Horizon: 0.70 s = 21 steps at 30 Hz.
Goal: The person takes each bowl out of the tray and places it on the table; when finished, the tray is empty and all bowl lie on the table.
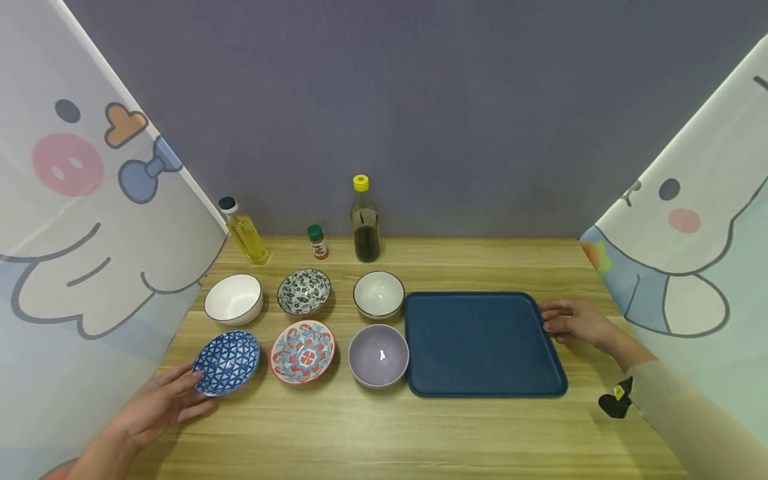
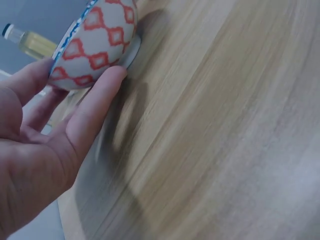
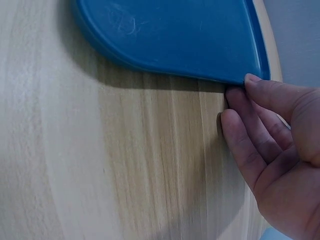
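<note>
At the table's left front is a bowl (image 1: 227, 363) with a blue-and-white triangle pattern inside. Its outer wall (image 2: 97, 42) shows red diamonds in the left wrist view. My left hand (image 1: 165, 403) holds this bowl by its near left side, one fingertip at the rim and another digit low against the wall. On the right, my right hand (image 1: 579, 323) pinches the right edge of a dark blue rectangular tray (image 1: 486, 343). The right wrist view shows the thumb on the tray's rim, with the other fingers curled below, partly hidden.
Beside the held bowl stand a white bowl (image 1: 234, 299), a floral bowl (image 1: 304, 292), a red-patterned bowl (image 1: 303, 353), a pale bowl (image 1: 379, 294) and a purple bowl (image 1: 379, 357). Behind are an oil bottle (image 1: 248, 235), a green-capped spice jar (image 1: 318, 243) and a dark sauce bottle (image 1: 365, 230).
</note>
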Available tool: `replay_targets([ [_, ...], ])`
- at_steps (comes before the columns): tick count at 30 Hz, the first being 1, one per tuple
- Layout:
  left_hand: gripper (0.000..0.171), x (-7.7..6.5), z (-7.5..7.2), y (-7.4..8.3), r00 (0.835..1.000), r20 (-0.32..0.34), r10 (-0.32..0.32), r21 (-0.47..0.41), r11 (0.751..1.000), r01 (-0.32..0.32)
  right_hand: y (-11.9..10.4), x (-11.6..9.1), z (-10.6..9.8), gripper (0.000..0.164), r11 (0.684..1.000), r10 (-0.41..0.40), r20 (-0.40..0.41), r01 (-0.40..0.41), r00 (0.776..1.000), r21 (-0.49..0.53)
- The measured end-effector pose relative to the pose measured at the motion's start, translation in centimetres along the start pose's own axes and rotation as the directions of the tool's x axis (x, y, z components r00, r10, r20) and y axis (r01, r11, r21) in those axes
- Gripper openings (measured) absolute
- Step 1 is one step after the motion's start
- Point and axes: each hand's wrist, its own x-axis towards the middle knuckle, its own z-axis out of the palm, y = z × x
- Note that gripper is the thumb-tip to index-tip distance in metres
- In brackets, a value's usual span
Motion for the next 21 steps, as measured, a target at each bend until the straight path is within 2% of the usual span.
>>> replay_targets([
  [4, 0.042, -0.2, -0.5, 0.2, 0.995, 0.098, -0.024, -0.063, 0.998, 0.030, -0.2, 0.1, 0.1, 0.064, 1.000, 0.002, -0.007, -0.002, 1.000, -0.010],
  [7, 0.041, -0.2, -0.6, 0.3, 0.993, 0.112, -0.025, -0.066, 0.997, 0.032, -0.4, 0.2, 0.1, 0.064, 1.000, 0.005, -0.014, -0.005, 1.000, -0.017],
  [11, 0.033, 0.0, -0.4, 0.8, 0.999, 0.015, -0.037, 0.047, 0.998, 0.036, -0.7, 0.2, 0.3, 0.063, 1.000, 0.007, -0.022, -0.008, 1.000, -0.029],
  [13, 0.040, 0.0, -0.2, 1.1, 0.997, -0.057, -0.048, 0.141, 0.988, 0.056, -0.8, 0.2, 0.5, 0.062, 0.999, 0.001, -0.024, -0.002, 1.000, -0.043],
  [17, 0.061, 0.0, 0.4, 2.3, 0.981, -0.191, -0.036, 0.341, 0.935, 0.101, -1.0, 0.0, 0.7, 0.058, 0.999, -0.004, -0.042, 0.001, 0.999, -0.053],
  [19, 0.057, -0.3, 0.8, 3.2, 0.970, -0.243, 0.017, 0.442, 0.892, 0.095, -1.2, -0.1, 0.7, 0.057, 0.998, -0.009, -0.045, 0.007, 0.999, -0.055],
  [21, 0.053, -0.6, 1.3, 4.3, 0.957, -0.273, 0.097, 0.548, 0.833, 0.072, -1.7, -0.4, 0.8, 0.057, 0.999, -0.010, -0.046, 0.008, 0.999, -0.052],
])
